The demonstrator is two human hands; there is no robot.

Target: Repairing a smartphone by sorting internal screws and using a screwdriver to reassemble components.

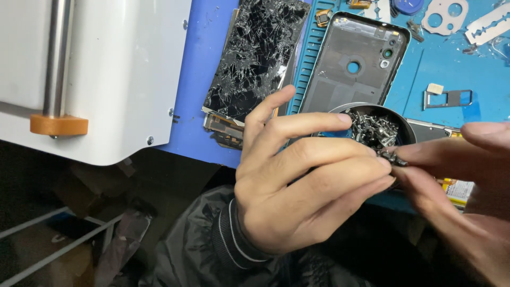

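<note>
A: What does the person's left hand point(297, 186) have to do with the round dish point(409, 127)?

B: It lies in front of the dish with its fingers stretched out side by side toward the right, loosely open, gripping nothing that shows. The fingertips reach the near rim and hide part of it.

A: And the dish itself, how does it look?

B: It is a shallow dark round dish with a thin pale rim, standing on the blue mat point(478, 69) at the near edge of the desk. It holds a heap of small screws point(376, 128), tiny, silvery grey and glinting, tangled in one clump that fills most of it.

A: The right hand point(467, 196)?

B: It comes in from the right edge, blurred. Its thumb and forefinger are pinched together at the near rim on a little cluster of dark screws point(394, 157), right against the left fingertips.

A: What lies around them?

B: Just behind the dish is a grey phone back cover point(340, 79), inside up, with a round hole in the middle and camera openings at one corner. Left of it lies a phone screen point(255, 58), black and badly shattered, white cracks all across it. Well to the right rest a small metal card tray point(451, 98) and, farther back, a razor blade point(489, 24). A white machine housing point(117, 69) with a steel rod fills the upper left
</note>
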